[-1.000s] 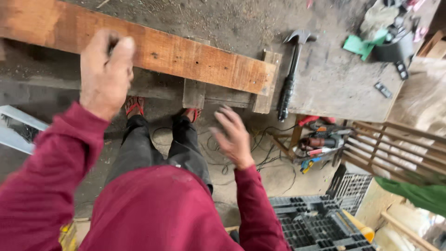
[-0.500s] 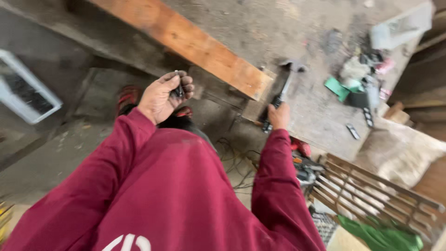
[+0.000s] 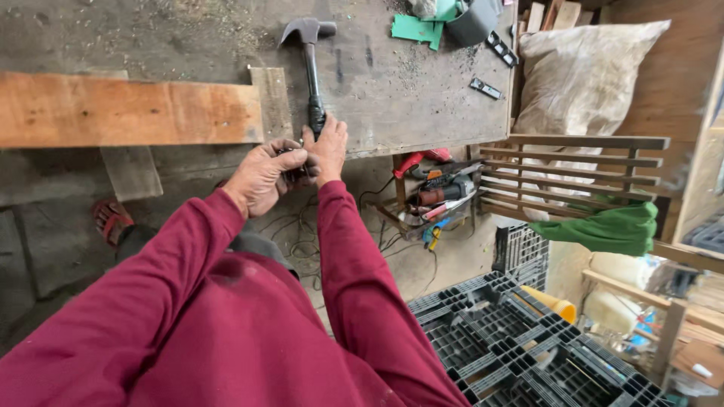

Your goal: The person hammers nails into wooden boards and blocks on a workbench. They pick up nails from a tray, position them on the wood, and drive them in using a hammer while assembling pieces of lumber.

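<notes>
My left hand [image 3: 264, 177] is curled shut around a few small dark pieces that I cannot make out. It hovers just off the front edge of the dusty workbench [image 3: 422, 98]. My right hand [image 3: 330, 151] presses against it, fingers bent toward the left palm. It sits at the grip end of a black claw hammer [image 3: 309, 60] lying on the bench with its head pointing away from me. I cannot tell whether the right fingers hold the handle or the small pieces. A long orange-brown wooden plank [image 3: 128, 113] lies across the bench to the left of the hammer.
A green scrap [image 3: 418, 30], a grey container [image 3: 473, 21] and small black parts lie at the bench's far right. To the right are a stuffed sack [image 3: 581, 68] and a slatted wooden frame [image 3: 573, 169]. On the floor are power tools [image 3: 441, 192], tangled cable and black plastic pallets [image 3: 513, 339].
My view has swung to the right. My left hand came down from the plank to the bench edge, and my right hand rose from the floor side to meet it at the hammer's handle.
</notes>
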